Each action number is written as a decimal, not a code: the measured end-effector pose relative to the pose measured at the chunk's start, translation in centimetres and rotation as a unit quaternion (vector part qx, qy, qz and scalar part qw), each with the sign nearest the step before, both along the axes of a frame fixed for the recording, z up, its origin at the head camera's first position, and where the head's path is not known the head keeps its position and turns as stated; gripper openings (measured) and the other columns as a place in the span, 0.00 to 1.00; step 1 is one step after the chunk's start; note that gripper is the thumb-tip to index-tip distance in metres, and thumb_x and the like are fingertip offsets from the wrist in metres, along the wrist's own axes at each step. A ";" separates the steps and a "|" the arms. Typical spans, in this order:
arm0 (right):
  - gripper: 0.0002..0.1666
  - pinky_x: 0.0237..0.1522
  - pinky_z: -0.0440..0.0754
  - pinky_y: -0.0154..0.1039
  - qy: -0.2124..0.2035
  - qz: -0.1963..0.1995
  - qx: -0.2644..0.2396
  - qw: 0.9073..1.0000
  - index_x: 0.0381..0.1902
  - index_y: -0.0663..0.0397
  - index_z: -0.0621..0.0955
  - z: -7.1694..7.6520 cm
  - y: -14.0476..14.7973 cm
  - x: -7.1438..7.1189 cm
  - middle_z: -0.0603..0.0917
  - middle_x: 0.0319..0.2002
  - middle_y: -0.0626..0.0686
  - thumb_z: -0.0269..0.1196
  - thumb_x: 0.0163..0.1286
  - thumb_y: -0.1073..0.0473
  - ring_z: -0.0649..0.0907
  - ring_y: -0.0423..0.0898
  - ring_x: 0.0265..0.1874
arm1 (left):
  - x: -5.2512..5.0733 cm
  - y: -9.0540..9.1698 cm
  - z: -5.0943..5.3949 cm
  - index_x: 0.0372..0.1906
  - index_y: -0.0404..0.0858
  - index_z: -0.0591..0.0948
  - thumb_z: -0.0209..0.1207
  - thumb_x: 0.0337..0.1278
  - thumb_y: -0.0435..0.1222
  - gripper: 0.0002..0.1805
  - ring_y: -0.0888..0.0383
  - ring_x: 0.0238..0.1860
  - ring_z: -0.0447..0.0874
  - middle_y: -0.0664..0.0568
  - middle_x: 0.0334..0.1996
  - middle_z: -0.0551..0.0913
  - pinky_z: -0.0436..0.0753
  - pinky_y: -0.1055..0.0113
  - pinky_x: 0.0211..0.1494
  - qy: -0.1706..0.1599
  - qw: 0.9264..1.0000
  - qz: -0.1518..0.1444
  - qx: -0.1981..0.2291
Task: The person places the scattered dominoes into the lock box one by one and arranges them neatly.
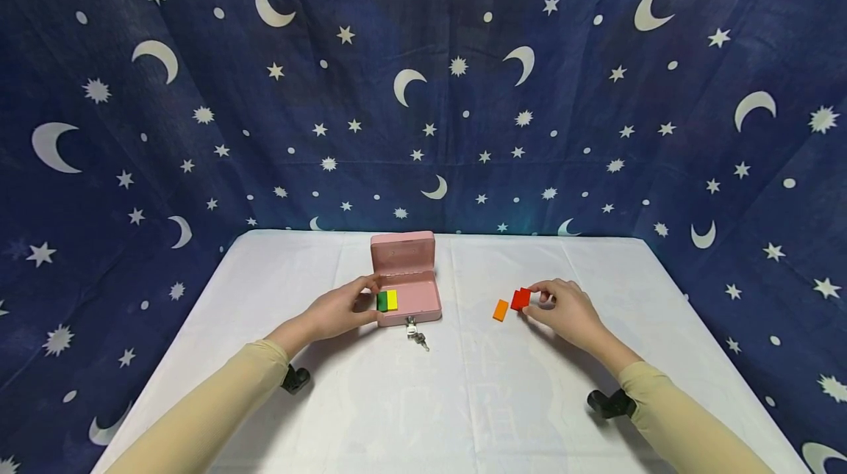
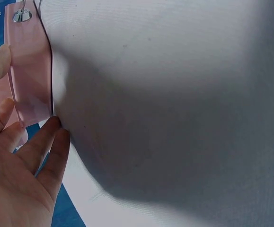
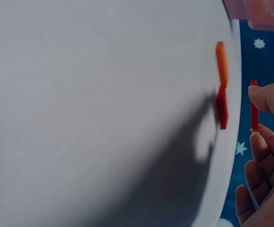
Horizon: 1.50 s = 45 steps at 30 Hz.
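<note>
A pink metal box (image 1: 431, 314) stands with its lid (image 1: 404, 253) raised. Green (image 1: 381, 302) and yellow (image 1: 392, 300) blocks lie side by side at the left inside it. My left hand (image 1: 337, 310) holds the box's left side; the left wrist view shows the thumb on the box (image 2: 31, 71) and fingertips of the hand (image 2: 23, 165) at its corner. Thumb and finger of my right hand (image 1: 570, 316) pinch a red block (image 1: 526, 298), seen edge-on and raised in the right wrist view, where the hand (image 3: 271, 165) is partly cropped. Another red block (image 3: 221, 108) lies on the table just beside it.
An orange block (image 1: 501, 310) lies on the white-covered table (image 1: 463, 400), left of the red ones and end to end with the lower one. Keys (image 1: 420, 339) hang at the box's front lock. A dark blue curtain (image 1: 463, 128) with moons and stars stands behind.
</note>
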State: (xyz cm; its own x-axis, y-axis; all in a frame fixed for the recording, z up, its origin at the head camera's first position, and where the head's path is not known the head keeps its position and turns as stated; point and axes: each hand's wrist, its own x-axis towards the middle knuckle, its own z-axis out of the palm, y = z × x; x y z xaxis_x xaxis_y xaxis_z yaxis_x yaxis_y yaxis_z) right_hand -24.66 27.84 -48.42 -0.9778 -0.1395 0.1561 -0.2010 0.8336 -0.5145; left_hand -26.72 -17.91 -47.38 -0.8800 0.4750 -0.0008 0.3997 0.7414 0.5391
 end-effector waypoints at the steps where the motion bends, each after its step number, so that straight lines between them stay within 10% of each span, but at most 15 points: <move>1: 0.24 0.41 0.67 0.45 0.002 0.004 -0.002 1.000 0.53 0.51 0.85 0.2 -0.3 -0.2 0.77 0.34 0.46 0.73 0.62 0.47 0.72 0.49 0.39 | 0.0 0.0 0.0 0.61 0.47 0.74 0.66 0.62 0.54 0.28 0.51 0.67 0.75 0.52 0.73 0.70 0.76 0.50 0.64 0.000 1.000 0.000 0.000; 19: 0.24 0.41 0.66 0.44 -0.007 0.059 -0.024 0.998 0.53 0.43 0.86 1.6 -8.2 -2.5 0.77 0.33 0.45 0.73 0.60 0.44 0.71 0.47 0.38 | 0.1 0.0 0.1 0.60 0.47 0.74 0.66 0.62 0.54 0.27 0.52 0.67 0.74 0.53 0.74 0.68 0.75 0.51 0.65 -0.004 1.000 0.003 -0.001; 30: 0.23 0.40 0.66 0.42 0.010 0.092 -0.022 0.995 0.52 0.40 0.87 1.3 -11.3 -3.2 0.78 0.33 0.46 0.73 0.58 0.46 0.70 0.46 0.37 | 0.2 -0.1 0.1 0.76 0.45 0.64 0.66 0.61 0.57 0.44 0.54 0.66 0.76 0.60 0.59 0.78 0.75 0.52 0.65 0.004 1.000 0.006 -0.010; 45: 0.22 0.41 0.66 0.43 0.011 0.117 -0.022 0.993 0.52 0.39 0.87 1.3 -13.6 -3.6 0.76 0.31 0.43 0.74 0.59 0.47 0.70 0.45 0.37 | 0.1 0.1 0.1 0.60 0.49 0.74 0.67 0.61 0.55 0.27 0.53 0.66 0.76 0.55 0.71 0.71 0.75 0.49 0.64 -0.004 1.000 0.012 -0.007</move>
State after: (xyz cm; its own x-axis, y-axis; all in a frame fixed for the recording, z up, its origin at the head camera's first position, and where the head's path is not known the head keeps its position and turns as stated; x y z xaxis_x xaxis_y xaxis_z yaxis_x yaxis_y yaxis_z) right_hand -28.22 14.19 -47.08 -0.9157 -0.3547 0.1888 -0.3982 0.7391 -0.5433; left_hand -26.61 -17.83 -47.30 -0.8912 0.4534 -0.0149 0.3771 0.7586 0.5313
